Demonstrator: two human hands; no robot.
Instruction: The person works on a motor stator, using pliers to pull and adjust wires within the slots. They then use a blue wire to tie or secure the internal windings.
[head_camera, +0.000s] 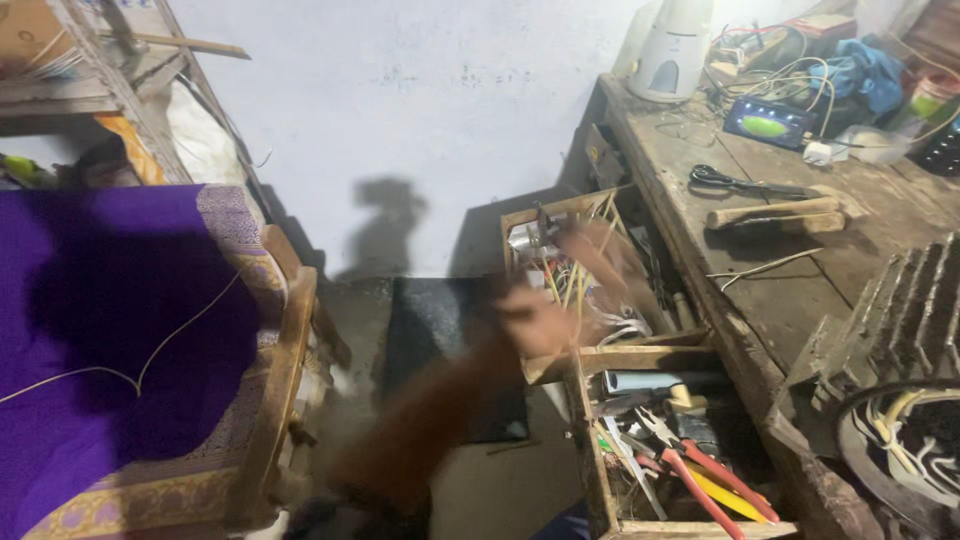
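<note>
Head view, looking down into a cramped workshop. We see one blurred hand (535, 320), on an arm that reaches in from the lower middle, at the near edge of an open wooden drawer (590, 270) pulled out from the side of a worn wooden table (780, 290). We cannot tell which hand it is, nor whether its fingers are curled shut or spread, because of motion blur; the other hand is out of sight. The drawer is crammed with thin wires (575, 285) and small metal parts. The wires look light and springy, likely to tangle and snag, so we judge they are best taken as a bunch near the middle, not by a loose end. The drawer itself looks stiff and fairly heavy; its front edge is the natural hold. A second open drawer (690, 450) nearer us holds red-handled pliers (700, 480). On the table lie scissors (740, 183) and a hammer (780, 212). A purple cloth (110, 330) covers a chair to the left.
</note>
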